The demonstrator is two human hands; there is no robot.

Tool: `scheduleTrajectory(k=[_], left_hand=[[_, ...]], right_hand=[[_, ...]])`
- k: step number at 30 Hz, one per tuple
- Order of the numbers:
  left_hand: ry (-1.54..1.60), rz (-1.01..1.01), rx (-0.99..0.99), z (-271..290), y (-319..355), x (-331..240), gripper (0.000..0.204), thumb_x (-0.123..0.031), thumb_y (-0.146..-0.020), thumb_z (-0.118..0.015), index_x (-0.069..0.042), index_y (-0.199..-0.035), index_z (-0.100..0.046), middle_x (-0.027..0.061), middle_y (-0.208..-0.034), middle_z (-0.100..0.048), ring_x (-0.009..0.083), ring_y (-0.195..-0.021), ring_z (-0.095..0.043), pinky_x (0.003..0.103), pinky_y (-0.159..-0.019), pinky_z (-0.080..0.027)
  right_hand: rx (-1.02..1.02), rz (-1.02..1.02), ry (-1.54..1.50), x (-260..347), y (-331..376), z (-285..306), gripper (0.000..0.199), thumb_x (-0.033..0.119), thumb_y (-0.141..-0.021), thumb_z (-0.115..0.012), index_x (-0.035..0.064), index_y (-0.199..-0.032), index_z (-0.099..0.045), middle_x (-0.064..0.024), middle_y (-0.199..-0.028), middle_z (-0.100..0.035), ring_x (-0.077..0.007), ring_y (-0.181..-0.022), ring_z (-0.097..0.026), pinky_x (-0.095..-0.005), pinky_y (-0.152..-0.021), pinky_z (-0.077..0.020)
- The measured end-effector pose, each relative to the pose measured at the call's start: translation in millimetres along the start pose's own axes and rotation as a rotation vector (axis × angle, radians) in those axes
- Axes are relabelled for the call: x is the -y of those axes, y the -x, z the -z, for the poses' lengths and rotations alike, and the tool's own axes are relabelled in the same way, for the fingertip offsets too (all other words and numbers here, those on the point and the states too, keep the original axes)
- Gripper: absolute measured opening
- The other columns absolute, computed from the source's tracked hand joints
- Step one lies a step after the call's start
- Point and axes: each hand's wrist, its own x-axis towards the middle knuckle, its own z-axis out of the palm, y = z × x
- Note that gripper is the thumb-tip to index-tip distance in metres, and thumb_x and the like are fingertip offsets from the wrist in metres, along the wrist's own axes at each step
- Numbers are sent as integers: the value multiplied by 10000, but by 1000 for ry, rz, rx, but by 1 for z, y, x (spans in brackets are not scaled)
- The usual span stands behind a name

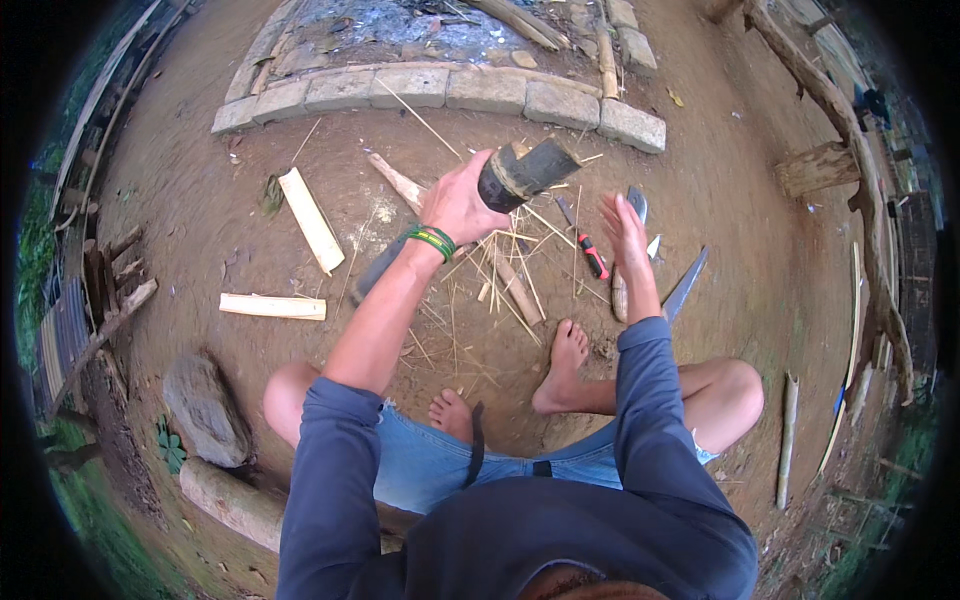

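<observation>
Dark shirt (560,535); left hand (462,203) grips blackened tube (535,170) (right hand (627,237) flat).

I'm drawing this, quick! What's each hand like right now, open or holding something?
Left hand: closed around a dark tube-shaped piece.
Right hand: open, fingers outstretched, nothing seen in its grip.

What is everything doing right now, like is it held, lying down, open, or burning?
Dark tube, held, tilted
Left hand, closed around the tube
Right hand, open, nothing seen in it
Red-and-black-handled tool, lying on the ground
Long blade, lying bare
Thin sticks, scattered
Two pale split pieces, lying apart
Fireplace, ashy, no flames showing
Sleeves, pushed up
</observation>
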Motion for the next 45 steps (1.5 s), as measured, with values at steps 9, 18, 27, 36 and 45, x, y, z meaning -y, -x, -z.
scheduleTrajectory(k=[9,18,27,36,45], left_hand=[[-256,147,149,-75,21,126,902,-318,-590,-893,-207,-1396,-504,244,-1137,-659,436,-1074,-647,519,-937,-525],[-676,203,38,-110,52,170,883,-421,-662,-885,-198,-1416,-482,149,-1038,-589,346,-1031,-614,478,-890,-456],[-402,196,-65,-89,55,198,1031,-319,-677,-875,-162,-1552,-353,218,-1043,-663,422,-931,-675,505,-823,-545],[-566,402,74,-51,48,183,953,-424,-622,-882,-233,-1462,-475,171,-1288,-548,364,-1297,-515,535,-1121,-357],[-520,431,-64,-85,46,208,702,-413,-652,-868,-128,-1206,-544,152,-996,-691,367,-845,-729,469,-737,-605]], right_hand=[[-458,-1075,1158,-227,67,190,804,370,-854,-653,-80,-1460,-377,-296,-1487,-413,-472,-1322,-492,-486,-1115,-408],[-712,-933,1147,-193,91,143,638,252,-861,-657,-11,-1401,-444,-269,-1493,-380,-432,-1381,-446,-496,-1113,-422],[-1014,-261,1035,-159,66,134,489,383,-928,-620,-64,-1122,-574,-285,-1033,-688,-472,-997,-644,-545,-878,-496],[-411,172,148,-27,60,-27,270,306,-999,-650,39,-985,-618,-34,-803,-651,-105,-675,-574,-276,-636,-460],[-32,-93,636,-36,165,-120,257,302,-951,-690,50,-925,-642,-27,-736,-582,-127,-673,-519,-308,-629,-400]])
